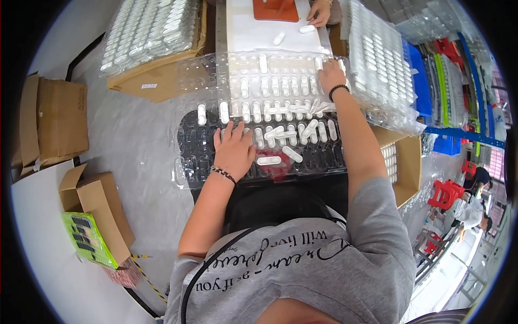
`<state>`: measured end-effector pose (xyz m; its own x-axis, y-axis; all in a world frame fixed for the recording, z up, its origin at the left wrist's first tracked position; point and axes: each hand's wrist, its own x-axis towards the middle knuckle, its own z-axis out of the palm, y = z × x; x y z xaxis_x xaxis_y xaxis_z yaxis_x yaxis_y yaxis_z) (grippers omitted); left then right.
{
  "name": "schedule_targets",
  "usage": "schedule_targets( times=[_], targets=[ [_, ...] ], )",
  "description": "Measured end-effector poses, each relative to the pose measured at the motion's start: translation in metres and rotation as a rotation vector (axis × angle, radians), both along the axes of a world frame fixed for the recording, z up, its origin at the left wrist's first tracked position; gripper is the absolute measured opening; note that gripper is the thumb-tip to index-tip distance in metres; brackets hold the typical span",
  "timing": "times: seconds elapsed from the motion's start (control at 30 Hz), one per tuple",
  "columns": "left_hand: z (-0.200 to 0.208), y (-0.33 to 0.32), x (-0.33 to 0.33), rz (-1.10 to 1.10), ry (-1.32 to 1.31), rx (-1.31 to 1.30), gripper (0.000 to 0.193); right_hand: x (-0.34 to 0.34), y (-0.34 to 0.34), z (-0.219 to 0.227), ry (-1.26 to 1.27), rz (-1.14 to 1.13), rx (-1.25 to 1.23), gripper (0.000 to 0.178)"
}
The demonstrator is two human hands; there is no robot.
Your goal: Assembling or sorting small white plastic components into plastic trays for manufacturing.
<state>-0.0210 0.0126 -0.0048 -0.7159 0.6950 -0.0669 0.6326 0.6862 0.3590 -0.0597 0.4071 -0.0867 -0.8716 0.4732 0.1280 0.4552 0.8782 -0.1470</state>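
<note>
A clear plastic tray (pixel 190 162) with rows of oblong pockets lies in front of me, many pockets filled with white capsule-shaped pieces (pixel 244 87). My left hand (pixel 234 150) rests open, fingers spread, over the tray's near left part, its fingertips touching pieces there. At the far right of the tray, my right hand (pixel 331 81) has its fingers bent down together over the pockets between two white pieces; whatever is under the fingertips is hidden. Several loose pieces (pixel 292 154) lie crosswise on top of the near rows, right of my left hand.
Stacked filled trays stand at the far left (pixel 151 32) on a cardboard box and at the right (pixel 380 65). Across the white table (pixel 248 38), another person's hand (pixel 320 12) is beside two loose pieces and a red base (pixel 275 9). Cardboard boxes (pixel 62 116) stand on the left.
</note>
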Motion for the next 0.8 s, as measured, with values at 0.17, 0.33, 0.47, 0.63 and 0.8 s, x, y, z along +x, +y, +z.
schedule_targets(
  times=[0.17, 0.33, 0.47, 0.63, 0.8],
  targets=[
    [0.019, -0.002, 0.002, -0.044, -0.045, -0.058, 0.037, 0.038, 0.002, 0.0, 0.051, 0.025, -0.139, 0.035],
    [0.047, -0.005, 0.012, -0.107, -0.15, -0.201, 0.03, 0.057, -0.023, 0.028, -0.081, -0.086, -0.223, 0.041],
    [0.066, 0.025, 0.012, -0.082, -0.177, -0.362, 0.026, 0.062, -0.046, 0.037, -0.148, -0.161, -0.201, 0.033],
    [0.032, 0.056, 0.015, 0.056, 0.023, -0.157, 0.023, 0.061, -0.044, 0.028, -0.145, -0.213, -0.27, 0.027],
    [-0.002, 0.041, 0.015, -0.144, -0.513, 0.568, 0.02, 0.064, -0.044, 0.03, -0.032, -0.256, -0.374, 0.023]
  ],
)
